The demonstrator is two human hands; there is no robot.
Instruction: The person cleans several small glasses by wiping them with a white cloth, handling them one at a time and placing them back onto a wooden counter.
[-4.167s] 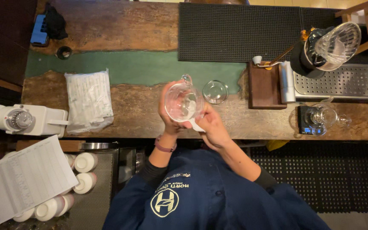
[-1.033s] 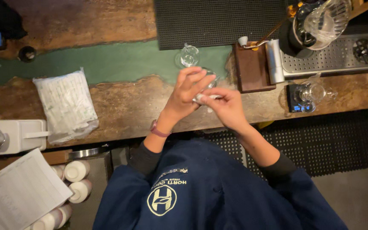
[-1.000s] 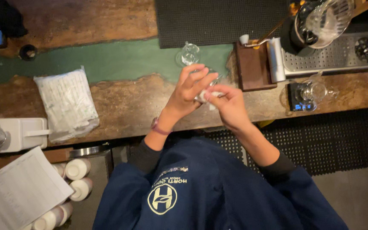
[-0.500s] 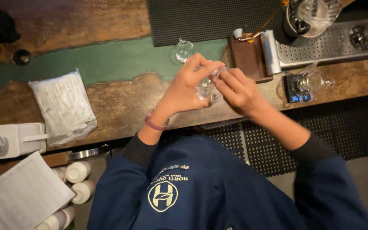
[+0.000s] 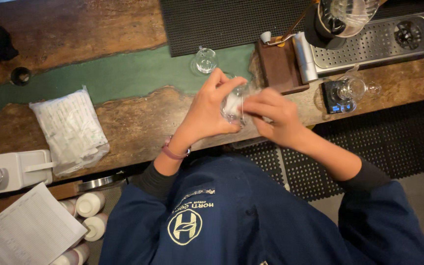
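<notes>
The left hand (image 5: pixel 207 114) wraps its fingers around a small clear glass vessel (image 5: pixel 232 105) held above the near edge of the worn wooden counter (image 5: pixel 138 118), while the right hand (image 5: pixel 273 118) pinches a bit of white cloth or paper (image 5: pixel 231 100) against it. Wiping it well probably means a steady left hold and even right-hand pressure. The fingers hide most of the vessel, so its shape is unclear.

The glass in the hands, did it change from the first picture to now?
Earlier the left hand held a bigger, jug-like glass; now a small clear glass sits between both hands, the right hand pushing a white cloth at it. The little glass on the green strip and the plastic bag stayed put.
</notes>
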